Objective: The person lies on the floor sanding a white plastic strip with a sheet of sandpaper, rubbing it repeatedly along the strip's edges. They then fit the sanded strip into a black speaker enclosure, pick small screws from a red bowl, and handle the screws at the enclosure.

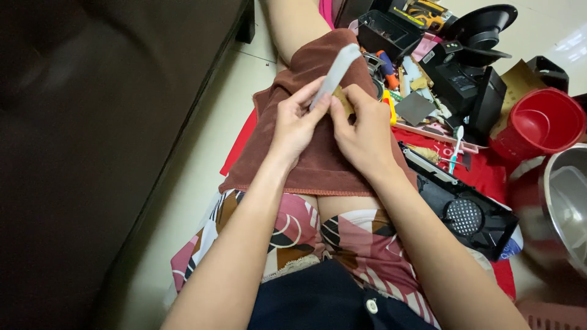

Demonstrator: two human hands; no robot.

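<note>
My left hand (pixel 295 122) pinches the lower end of a flat grey strip (pixel 338 68) that slants up and to the right. My right hand (pixel 362 129) presses a small piece of brown sandpaper (pixel 342 99) against the strip's lower part. Both hands rest over a brown towel (pixel 318 162) spread across my lap and thigh. My patterned shorts show below the towel.
A dark sofa (pixel 92 122) fills the left. To the right lie a black vented panel (pixel 468 214), a red bucket (pixel 541 125), a steel bowl (pixel 565 208), a toothbrush (pixel 456 146), black machine parts (pixel 465 67) and scattered tools on a red cloth (pixel 483 171).
</note>
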